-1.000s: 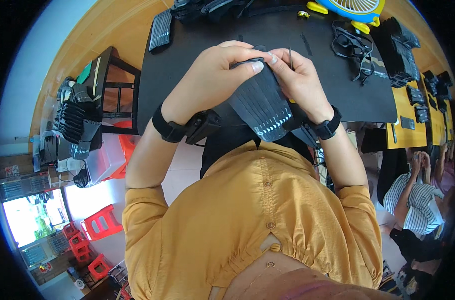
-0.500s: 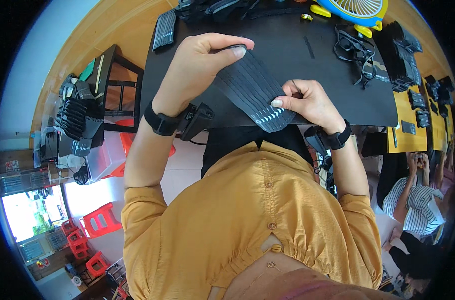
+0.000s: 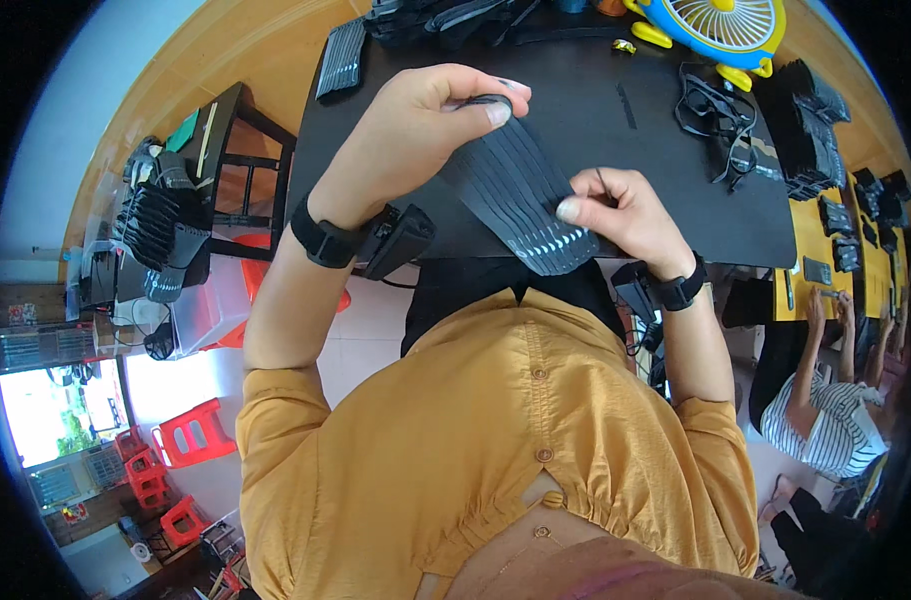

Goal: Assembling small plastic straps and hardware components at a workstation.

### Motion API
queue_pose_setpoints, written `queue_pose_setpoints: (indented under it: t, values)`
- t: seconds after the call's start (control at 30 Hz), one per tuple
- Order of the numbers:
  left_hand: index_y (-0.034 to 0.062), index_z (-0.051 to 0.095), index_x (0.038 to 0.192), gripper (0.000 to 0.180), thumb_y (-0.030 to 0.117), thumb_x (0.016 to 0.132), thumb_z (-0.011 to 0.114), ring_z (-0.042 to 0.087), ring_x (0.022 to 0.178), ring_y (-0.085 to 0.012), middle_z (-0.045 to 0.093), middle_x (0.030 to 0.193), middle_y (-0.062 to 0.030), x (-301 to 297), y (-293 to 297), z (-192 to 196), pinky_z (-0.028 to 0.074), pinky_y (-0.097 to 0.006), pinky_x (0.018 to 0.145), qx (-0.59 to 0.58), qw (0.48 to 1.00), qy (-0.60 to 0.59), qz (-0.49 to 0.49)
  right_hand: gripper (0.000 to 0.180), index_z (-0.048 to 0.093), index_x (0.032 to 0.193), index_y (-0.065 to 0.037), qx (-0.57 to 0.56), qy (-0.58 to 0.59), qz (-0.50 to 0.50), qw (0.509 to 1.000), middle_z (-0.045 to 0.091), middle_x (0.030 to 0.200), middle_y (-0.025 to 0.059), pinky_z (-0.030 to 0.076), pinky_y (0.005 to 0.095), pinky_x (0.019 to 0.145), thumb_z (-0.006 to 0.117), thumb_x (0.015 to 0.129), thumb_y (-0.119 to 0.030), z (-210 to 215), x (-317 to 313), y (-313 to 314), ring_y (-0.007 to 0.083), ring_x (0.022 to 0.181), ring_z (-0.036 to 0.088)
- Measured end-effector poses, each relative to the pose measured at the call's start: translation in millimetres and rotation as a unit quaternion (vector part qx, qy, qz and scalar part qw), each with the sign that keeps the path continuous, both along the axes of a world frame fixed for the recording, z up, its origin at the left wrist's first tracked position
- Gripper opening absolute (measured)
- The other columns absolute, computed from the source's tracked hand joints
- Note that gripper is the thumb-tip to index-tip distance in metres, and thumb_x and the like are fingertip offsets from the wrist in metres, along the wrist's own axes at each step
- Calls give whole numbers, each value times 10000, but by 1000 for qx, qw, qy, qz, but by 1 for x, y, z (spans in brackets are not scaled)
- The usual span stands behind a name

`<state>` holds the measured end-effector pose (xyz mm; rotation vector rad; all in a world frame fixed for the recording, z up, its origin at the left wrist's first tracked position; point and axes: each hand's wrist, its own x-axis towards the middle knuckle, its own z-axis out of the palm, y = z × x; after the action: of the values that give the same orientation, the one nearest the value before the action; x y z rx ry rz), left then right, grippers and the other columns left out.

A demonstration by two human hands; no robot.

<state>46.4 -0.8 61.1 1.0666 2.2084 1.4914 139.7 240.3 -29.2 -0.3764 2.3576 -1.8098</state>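
A fanned stack of flat black strips (image 3: 520, 195) hangs over the near part of the black table, a row of small pale marks across its lower ends. My left hand (image 3: 445, 115) pinches the narrow upper end between thumb and fingers. Lower down, my right hand (image 3: 625, 215) has its thumb and fingers closed at the stack's right edge. A thin dark piece shows between those fingers; whether it is one of the strips, I cannot tell. Black bands with small devices sit on both my wrists.
On the black table (image 3: 375, 130), another bundle of strips (image 3: 341, 60) lies at the far left. Tangled black straps (image 3: 715, 115) and a yellow-blue fan (image 3: 715, 25) are at right, beside stacked black goods (image 3: 810, 130). A person in stripes (image 3: 825, 420) works at far right.
My right thumb has shifted slightly outward at the stack's edge, and the marked ends are more evenly fanned. My left hand keeps its pinch. The whole view has shifted slightly.
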Motion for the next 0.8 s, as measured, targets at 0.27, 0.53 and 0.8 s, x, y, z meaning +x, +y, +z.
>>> queue_pose_setpoints:
  t: [0.27,0.53,0.8]
  values:
    - [-13,681,1068,177,89,934,625,611,1080,-139,554,1373,-98,8,11,-17,491,-258,903,34,999,-16,-39,307,675,1083,-47,-205,-51,-40,977,626,749,-46,324,159,451,629,972,-330,28,-16,-18,2,519,465]
    - [8,690,982,139,38,847,703,614,1114,-183,589,1329,-115,18,11,-19,488,-282,931,25,987,154,24,200,661,1008,-59,-189,-54,-124,973,618,769,-46,390,176,507,606,987,-251,28,-19,-36,20,588,512]
    - [21,701,950,138,49,820,738,633,1022,-169,669,1156,-78,25,9,-12,491,-266,854,-2,980,191,58,180,643,1010,-55,-271,-49,-159,948,611,824,-34,451,193,646,580,1005,-223,4,-29,-43,42,721,557]
